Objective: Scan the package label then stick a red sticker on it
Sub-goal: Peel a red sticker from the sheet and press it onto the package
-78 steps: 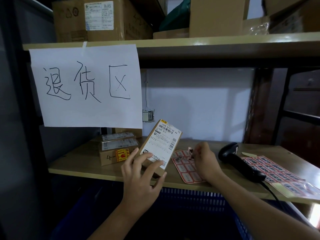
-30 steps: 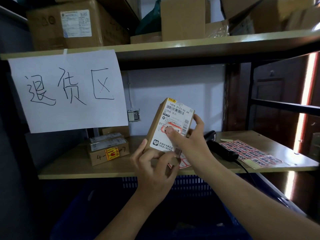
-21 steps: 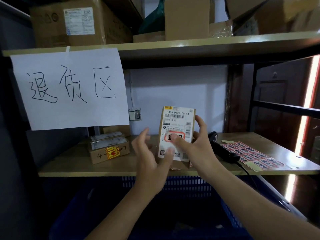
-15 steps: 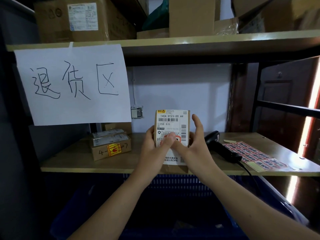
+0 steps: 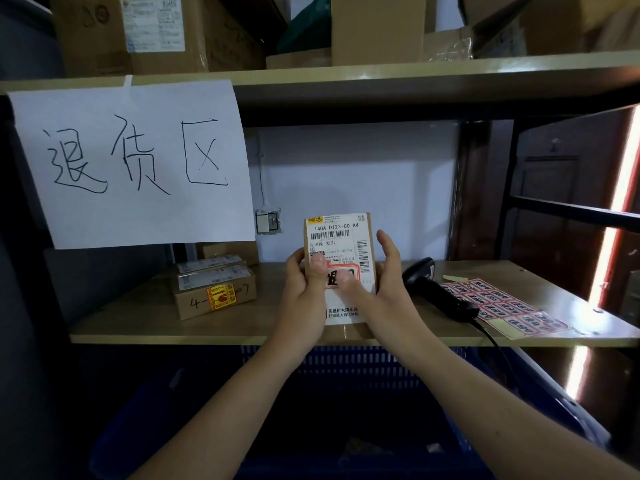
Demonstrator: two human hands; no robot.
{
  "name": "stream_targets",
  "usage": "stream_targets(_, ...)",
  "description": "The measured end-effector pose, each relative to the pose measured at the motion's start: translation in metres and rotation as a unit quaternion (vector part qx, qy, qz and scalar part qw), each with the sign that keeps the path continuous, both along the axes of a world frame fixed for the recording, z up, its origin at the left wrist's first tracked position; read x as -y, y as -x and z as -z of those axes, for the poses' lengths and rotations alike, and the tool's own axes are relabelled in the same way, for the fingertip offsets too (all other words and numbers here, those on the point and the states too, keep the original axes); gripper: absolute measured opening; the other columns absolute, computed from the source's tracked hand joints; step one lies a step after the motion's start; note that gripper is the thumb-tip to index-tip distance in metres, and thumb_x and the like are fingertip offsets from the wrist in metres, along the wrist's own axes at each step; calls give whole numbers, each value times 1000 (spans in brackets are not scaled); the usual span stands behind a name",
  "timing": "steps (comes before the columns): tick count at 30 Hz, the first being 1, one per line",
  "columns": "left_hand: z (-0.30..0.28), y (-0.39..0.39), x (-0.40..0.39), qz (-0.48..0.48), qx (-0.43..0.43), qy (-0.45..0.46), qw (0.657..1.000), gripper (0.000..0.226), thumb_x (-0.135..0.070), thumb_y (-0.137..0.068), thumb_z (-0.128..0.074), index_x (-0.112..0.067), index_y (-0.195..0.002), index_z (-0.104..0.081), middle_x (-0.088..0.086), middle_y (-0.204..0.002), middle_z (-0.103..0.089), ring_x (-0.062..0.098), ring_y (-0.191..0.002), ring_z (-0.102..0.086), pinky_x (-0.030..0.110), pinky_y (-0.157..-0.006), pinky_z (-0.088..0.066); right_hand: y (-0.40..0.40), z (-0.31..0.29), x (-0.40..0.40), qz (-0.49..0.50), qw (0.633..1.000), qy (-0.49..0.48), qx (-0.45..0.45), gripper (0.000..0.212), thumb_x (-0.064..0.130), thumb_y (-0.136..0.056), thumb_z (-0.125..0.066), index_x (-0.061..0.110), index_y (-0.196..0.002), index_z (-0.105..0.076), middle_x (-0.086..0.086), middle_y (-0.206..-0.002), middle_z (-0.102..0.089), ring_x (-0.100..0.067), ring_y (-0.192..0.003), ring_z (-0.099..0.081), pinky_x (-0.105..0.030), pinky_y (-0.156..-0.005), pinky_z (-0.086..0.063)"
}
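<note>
I hold a small brown package (image 5: 367, 223) upright in front of the shelf, its white shipping label (image 5: 337, 233) facing me. A red sticker (image 5: 341, 276) lies on the middle of the label. My left hand (image 5: 303, 299) grips the package's left edge, thumb pressed on the label beside the sticker. My right hand (image 5: 384, 292) holds the right side from behind, thumb on the sticker's lower part. The black barcode scanner (image 5: 433, 289) lies on the shelf to the right. Next to it lies a sheet of red stickers (image 5: 498, 303).
A wooden shelf (image 5: 138, 323) carries a stack of small boxes (image 5: 214, 289) at the left. A white handwritten paper sign (image 5: 135, 161) hangs from the upper shelf (image 5: 381, 81), which bears cardboard boxes. A blue plastic basket (image 5: 346, 362) stands below the shelf.
My right hand brought a red sticker from the sheet onto the label. The package turned upright and square to me, and both thumbs now press on the label.
</note>
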State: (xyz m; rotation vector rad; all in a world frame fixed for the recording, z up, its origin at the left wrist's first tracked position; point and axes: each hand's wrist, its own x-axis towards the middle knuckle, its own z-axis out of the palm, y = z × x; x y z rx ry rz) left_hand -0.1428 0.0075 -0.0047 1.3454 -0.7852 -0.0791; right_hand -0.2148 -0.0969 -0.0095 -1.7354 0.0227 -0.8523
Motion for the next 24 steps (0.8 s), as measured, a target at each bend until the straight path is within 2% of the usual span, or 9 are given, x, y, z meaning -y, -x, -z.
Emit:
stream_targets(2, 0, -2, 0, 18, 9, -6, 1000, 43, -46, -88, -49, -29, -127, -45, -11, -115, -66, 5, -95, -69, 19, -73, -57, 0, 2, 2, -5, 1000, 4, 12, 80, 20, -94, -62, 33, -154, -10, 5, -134, -60, -6, -116, -63, -36, -102, -50)
stream_targets(4, 1, -4, -2, 36, 11, -7, 999, 56, -47, -79, -59, -26, -131, -47, -8, -118, -68, 6, -100, -69, 27, -81, -58, 1, 3, 5, -5, 1000, 4, 19, 74, 21, -96, -59, 30, -154, -15, 3, -137, -59, -11, -121, -61, -43, -105, -47)
stream_targets(8, 2, -6, -5, 49, 20, -20, 998, 55, -44, -83, -56, -28, -135, -47, -9, -119, -67, 6, -96, -70, 22, -71, -57, -1, 5, 7, 13, 1000, 10, 25, 64, 26, -100, -50, 29, -154, -17, 2, -138, -60, -15, -119, -62, -45, -99, -51)
stream_targets(12, 4, -3, -7, 43, 39, -43, 997, 41, -36, -96, -44, -37, -137, -38, -19, -116, -61, -6, -92, -67, 15, -65, -54, 0, 9, 11, 21, 999, -11, 23, 53, 31, -102, -39, 27, -153, -24, 4, -129, -64, -8, -109, -67, -27, -86, -57)
stream_targets(13, 5, -1, -7, 43, 42, -48, 997, 40, -37, -96, -42, -40, -136, -36, -22, -114, -60, -9, -90, -66, 14, -65, -54, 0, 10, 12, 25, 999, -17, 21, 53, 36, -101, -39, 26, -152, -26, 6, -126, -65, -7, -108, -67, -26, -86, -57)
stream_targets(16, 8, 4, -6, 35, 63, -56, 996, 39, -43, -93, -44, -44, -130, -36, -28, -110, -59, -12, -93, -63, 11, -69, -52, 2, 10, 12, 24, 999, -18, 17, 61, 42, -94, -55, 26, -148, -33, 2, -126, -67, -15, -112, -67, -39, -94, -55)
stream_targets(18, 8, 4, -4, 20, 75, -49, 996, 51, -49, -85, -51, -39, -134, -38, -27, -112, -61, -10, -99, -62, 14, -76, -53, 4, 9, 11, 31, 999, 13, 19, 61, 37, -90, -65, 27, -143, -39, 4, -125, -68, -13, -112, -66, -41, -96, -53)
stream_targets(21, 8, 1, -3, 0, 56, -18, 998, 63, -51, -77, -59, -27, -133, -44, -14, -115, -66, -3, -95, -67, 17, -70, -55, 5, 11, 11, 18, 999, 10, 27, 64, 31, -91, -65, 26, -147, -33, 3, -127, -67, -13, -109, -68, -43, -93, -56)
stream_targets(24, 9, 1, -3, -13, 51, -14, 999, 52, -46, -82, -57, -26, -129, -46, -13, -110, -66, -2, -90, -68, 15, -66, -54, 2, 15, 9, 20, 999, 2, 34, 63, 30, -94, -60, 26, -149, -30, 2, -127, -67, -15, -108, -69, -43, -89, -58)
